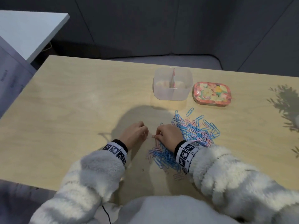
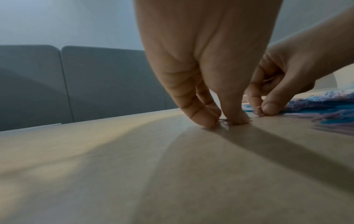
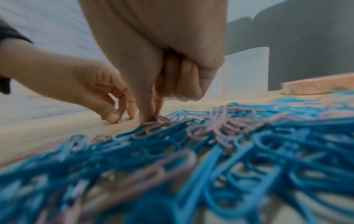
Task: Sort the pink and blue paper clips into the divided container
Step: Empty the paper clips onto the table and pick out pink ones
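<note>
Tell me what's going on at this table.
A person is sorting a mixed pile of pink and blue paper clips on a wooden table. The right hand pinches a pink clip at the pile's left edge, while the left hand has its fingertips down on the table beside it, seemingly on a clip too. The clear divided container stands farther back, apparently without clips in it yet, with a floral tin to its right.
</note>
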Available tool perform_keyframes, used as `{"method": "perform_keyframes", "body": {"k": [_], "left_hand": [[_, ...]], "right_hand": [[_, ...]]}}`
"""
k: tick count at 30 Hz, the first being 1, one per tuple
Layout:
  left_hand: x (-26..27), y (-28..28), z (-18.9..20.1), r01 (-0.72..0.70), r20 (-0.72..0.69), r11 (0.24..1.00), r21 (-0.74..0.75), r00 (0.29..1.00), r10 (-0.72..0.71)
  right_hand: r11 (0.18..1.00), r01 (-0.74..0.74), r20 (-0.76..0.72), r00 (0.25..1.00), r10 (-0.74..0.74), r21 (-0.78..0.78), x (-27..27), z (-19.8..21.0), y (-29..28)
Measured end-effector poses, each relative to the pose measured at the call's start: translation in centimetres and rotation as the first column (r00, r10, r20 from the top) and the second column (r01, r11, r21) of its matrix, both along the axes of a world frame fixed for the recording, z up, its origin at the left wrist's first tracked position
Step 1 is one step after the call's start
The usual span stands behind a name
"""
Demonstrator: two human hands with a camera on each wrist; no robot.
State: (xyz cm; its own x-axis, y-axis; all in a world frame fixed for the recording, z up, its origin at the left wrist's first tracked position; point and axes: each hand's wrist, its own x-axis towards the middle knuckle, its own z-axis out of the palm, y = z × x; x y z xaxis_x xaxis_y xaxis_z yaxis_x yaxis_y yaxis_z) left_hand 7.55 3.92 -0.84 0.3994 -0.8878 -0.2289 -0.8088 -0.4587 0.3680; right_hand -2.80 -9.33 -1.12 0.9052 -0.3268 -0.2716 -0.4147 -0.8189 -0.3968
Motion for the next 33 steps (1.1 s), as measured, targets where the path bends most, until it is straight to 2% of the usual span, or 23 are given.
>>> {"method": "perform_keyframes", "body": {"k": [3, 5, 6, 9, 12, 15, 18, 21, 23, 26, 29, 33], "left_hand": [[0.7, -0.3, 0.0, 0.019, 0.009, 0.998, 0.058, 1.0, -0.02], [0.8, -0.4, -0.2, 0.025, 0.012, 0.997, 0.071, 1.0, -0.025], [0.8, -0.5, -0.2, 0.027, 0.008, 0.996, 0.08, 1.0, -0.028], [0.4, -0.1, -0.8, 0.019, -0.019, 0.999, 0.047, 1.0, -0.018], [0.2, 0.3, -1.2, -0.005, -0.061, 1.0, -0.012, 0.998, 0.004], [0.4, -0.1, -1.1, 0.012, -0.113, 1.0, -0.014, 0.994, -0.013], [0.8, -0.9, -0.2, 0.006, -0.133, 1.0, -0.028, 0.991, -0.01], [2.0, -2.6, 1.4, -0.047, -0.129, 0.991, -0.125, 0.991, 0.03], [3.1, -4.4, 3.0, -0.102, -0.113, 0.972, -0.214, 0.99, 0.079], [4.8, -7.8, 4.9, -0.175, -0.082, 0.922, -0.346, 0.984, 0.156], [6.1, -11.0, 5.8, -0.25, -0.098, 0.857, -0.451, 0.968, 0.231], [7.2, -13.8, 6.7, -0.246, -0.086, 0.921, -0.301, 0.969, 0.23]], "right_hand": [[1.0, -0.013, -0.052, 0.999, 0.014, 0.017, 0.3, 0.0, -0.3], [0.99, 0.013, -0.068, 0.998, -0.004, 0.138, 0.6, 0.2, -1.0], [0.967, 0.055, -0.057, 0.998, -0.042, 0.25, 0.7, 0.4, -1.6], [0.822, 0.186, -0.002, 0.976, -0.22, 0.538, 1.8, 2.5, -3.8], [0.755, 0.239, 0.035, 0.944, -0.327, 0.611, 4.3, 5.8, -6.7], [0.776, 0.278, 0.177, 0.879, -0.443, 0.566, 7.9, 8.4, -9.7], [0.874, 0.294, 0.25, 0.879, -0.407, 0.386, 11.0, 9.6, -11.4], [0.942, 0.285, 0.206, 0.925, -0.318, 0.176, 12.8, 9.2, -11.9], [0.97, 0.218, 0.128, 0.964, -0.231, 0.108, 13.2, 8.7, -11.7], [0.971, 0.186, 0.057, 0.979, -0.196, 0.15, 12.8, 8.3, -11.9], [0.949, 0.228, 0.155, 0.952, -0.264, 0.218, 11.5, 8.5, -12.4], [0.929, 0.261, 0.359, 0.867, -0.344, 0.261, 8.2, 9.0, -11.5]]}}
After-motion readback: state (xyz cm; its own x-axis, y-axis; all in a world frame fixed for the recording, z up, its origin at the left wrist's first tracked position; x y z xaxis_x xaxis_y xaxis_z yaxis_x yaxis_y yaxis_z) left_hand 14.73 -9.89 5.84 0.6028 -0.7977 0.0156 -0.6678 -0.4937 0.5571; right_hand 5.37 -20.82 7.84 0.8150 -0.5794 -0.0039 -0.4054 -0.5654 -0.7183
